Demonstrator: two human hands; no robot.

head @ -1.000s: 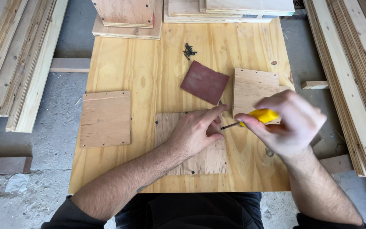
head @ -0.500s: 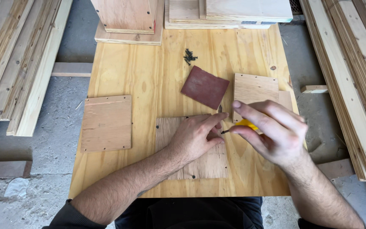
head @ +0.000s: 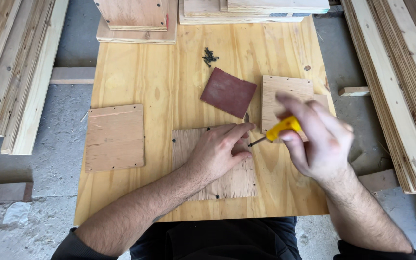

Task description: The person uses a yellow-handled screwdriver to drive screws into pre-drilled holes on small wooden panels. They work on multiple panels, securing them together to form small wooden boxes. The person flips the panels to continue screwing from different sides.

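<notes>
My left hand (head: 220, 149) lies flat on a square plywood panel (head: 227, 185) at the near middle of the table, its fingers pointing to the panel's far right corner. My right hand (head: 316, 139) grips a yellow-handled screwdriver (head: 281, 128), whose dark tip (head: 251, 144) meets the panel close to my left fingertips. Whether a screw sits under the tip is too small to tell. A dark red sheet of sandpaper (head: 228, 92) lies just beyond the hands.
A second plywood square (head: 115, 137) lies at the left, another (head: 285, 96) at the right under my right hand. A small pile of dark screws (head: 210, 56) sits further back. A wooden box (head: 136, 13) and stacked boards stand at the plywood tabletop's (head: 169, 77) far edge. Planks flank both sides.
My right hand has turned and shifted around the screwdriver handle, and is blurred with motion now. The left hand and the panel have stayed in place.
</notes>
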